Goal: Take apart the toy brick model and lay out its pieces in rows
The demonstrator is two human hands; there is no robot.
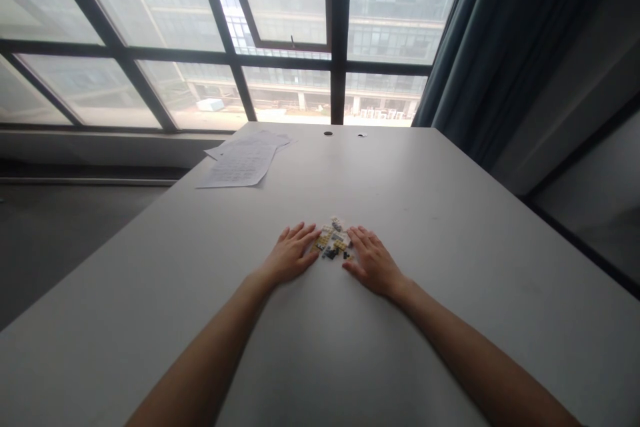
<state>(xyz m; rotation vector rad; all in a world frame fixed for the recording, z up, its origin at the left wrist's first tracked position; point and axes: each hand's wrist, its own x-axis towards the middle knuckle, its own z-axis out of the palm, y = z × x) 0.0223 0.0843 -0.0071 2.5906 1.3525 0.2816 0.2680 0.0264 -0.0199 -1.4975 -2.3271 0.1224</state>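
Note:
A small heap of toy building bricks (334,237) lies on the white table (350,347), in white, yellow, grey and black. On its left side my left hand (291,251) rests flat, palm down, with its fingertips at the edge of the heap. My right hand (373,260) lies on the opposite side in the same way, thumb apart, fingertips beside the bricks. Neither hand grips a brick that I can see. What lies beneath the fingers is hidden.
Printed paper sheets (243,159) lie overlapping near the table's far left edge. Two round cable holes (328,133) are set near the far edge. Beyond stands a large window (290,61) with dark frames, and a dark blue curtain (475,47) hangs at the right.

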